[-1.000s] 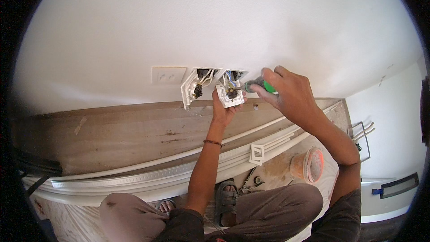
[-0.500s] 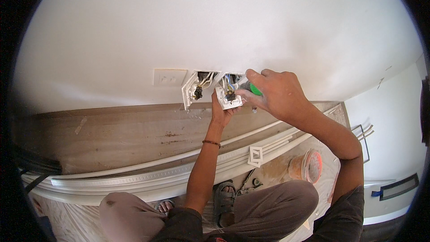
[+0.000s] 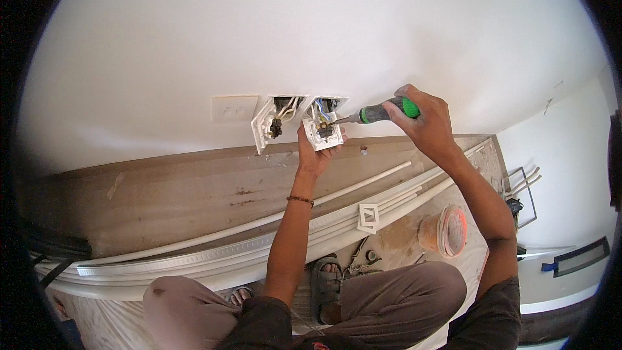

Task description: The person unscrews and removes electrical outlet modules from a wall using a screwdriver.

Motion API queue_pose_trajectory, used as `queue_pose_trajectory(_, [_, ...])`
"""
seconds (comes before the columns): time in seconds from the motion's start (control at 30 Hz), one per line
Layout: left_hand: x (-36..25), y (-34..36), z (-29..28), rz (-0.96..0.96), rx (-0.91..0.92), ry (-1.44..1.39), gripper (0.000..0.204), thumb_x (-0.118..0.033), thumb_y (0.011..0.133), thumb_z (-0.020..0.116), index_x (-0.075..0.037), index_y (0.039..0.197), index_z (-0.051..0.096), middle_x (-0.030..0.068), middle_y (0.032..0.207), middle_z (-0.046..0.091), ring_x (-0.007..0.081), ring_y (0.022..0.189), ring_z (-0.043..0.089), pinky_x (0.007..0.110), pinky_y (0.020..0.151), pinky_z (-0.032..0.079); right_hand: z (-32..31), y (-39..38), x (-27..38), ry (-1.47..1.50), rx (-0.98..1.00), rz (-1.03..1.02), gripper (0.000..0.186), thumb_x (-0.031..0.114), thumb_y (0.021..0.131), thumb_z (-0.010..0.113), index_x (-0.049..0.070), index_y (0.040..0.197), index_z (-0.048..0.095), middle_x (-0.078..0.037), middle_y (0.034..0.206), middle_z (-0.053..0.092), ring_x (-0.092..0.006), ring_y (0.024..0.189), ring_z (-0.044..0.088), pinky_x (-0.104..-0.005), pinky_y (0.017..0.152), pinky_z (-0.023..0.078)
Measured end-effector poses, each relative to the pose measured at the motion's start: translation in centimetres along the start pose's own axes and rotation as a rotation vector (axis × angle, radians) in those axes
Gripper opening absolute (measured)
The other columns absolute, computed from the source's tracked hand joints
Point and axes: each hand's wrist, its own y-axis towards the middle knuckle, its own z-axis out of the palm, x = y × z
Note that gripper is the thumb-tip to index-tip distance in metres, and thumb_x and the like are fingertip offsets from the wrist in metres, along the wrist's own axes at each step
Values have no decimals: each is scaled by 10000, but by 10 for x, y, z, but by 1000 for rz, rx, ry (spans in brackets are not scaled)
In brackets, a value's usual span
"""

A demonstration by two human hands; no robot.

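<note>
My left hand point(image 3: 315, 157) is closed around a white wall socket point(image 3: 323, 135), its wired back turned up toward me. Blue and pale wires run from it into an open wall box point(image 3: 332, 102). In my right hand point(image 3: 427, 120) is a green and black screwdriver point(image 3: 382, 111), gripped by its handle. The shaft points left and its tip meets the dark terminal part of the socket. To the left, a second white socket point(image 3: 264, 127) hangs tilted from another open wall box point(image 3: 289, 102) by its wires. Farther left a white socket plate point(image 3: 234, 109) sits flush on the wall.
Long white pipes and trunking point(image 3: 214, 250) lie along the floor below the wall. White frames point(image 3: 368, 218) rest on them. An orange-rimmed bucket point(image 3: 451, 232) stands at the right, near small tools point(image 3: 363, 260) by my foot. A dark rectangular frame point(image 3: 581, 264) is at far right.
My right hand has drawn back to the right and up, bringing the whole screwdriver into sight with its tip at the socket. My left hand still holds the socket.
</note>
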Motion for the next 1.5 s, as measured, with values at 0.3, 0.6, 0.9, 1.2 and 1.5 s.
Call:
queue_pose_trajectory(0.3, [2, 1, 4, -14, -27, 14, 779, -662, 957, 250, -9, 1269, 539, 220, 1010, 677, 328, 833, 699, 352, 597, 581, -1, 21, 5, -19, 42, -106, 287, 331, 867, 712, 63, 922, 624, -120, 701, 642, -277, 608, 628, -370, 546, 476])
queue_pose_trajectory(0.6, [2, 0, 3, -3, -9, 21, 772, -665, 957, 248, -29, 1278, 545, 208, 1016, 686, 325, 842, 699, 367, 626, 576, -7, 24, 29, -282, 211, -249, 229, 237, 817, 751, 72, 937, 649, -85, 702, 566, -246, 591, 583, -356, 537, 470])
queue_pose_trajectory(0.9, [-4, -1, 5, -10, -2, 5, 748, -649, 968, 219, -50, 1266, 553, 195, 1035, 693, 316, 847, 702, 356, 623, 573, -10, 40, 65, -347, 436, -219, 275, 309, 900, 635, 138, 1115, 626, -106, 801, 575, -268, 699, 621, -394, 591, 511])
queue_pose_trajectory(1.2, [-1, -2, 15, 25, -54, 45, 730, -630, 977, 207, -53, 1266, 550, 191, 1029, 695, 308, 837, 707, 337, 586, 561, -12, 48, 50, -98, 400, -651, 308, 296, 946, 598, 65, 1150, 591, -144, 817, 537, -292, 689, 572, -419, 638, 476])
queue_pose_trajectory(1.5, [-3, -1, 10, 14, 77, 8, 572, -531, 1006, 282, -74, 1215, 555, 124, 1040, 682, 287, 838, 707, 387, 608, 624, -14, 48, 46, -194, 463, -640, 334, 242, 925, 599, 23, 1175, 569, -184, 887, 549, -308, 710, 592, -420, 651, 498])
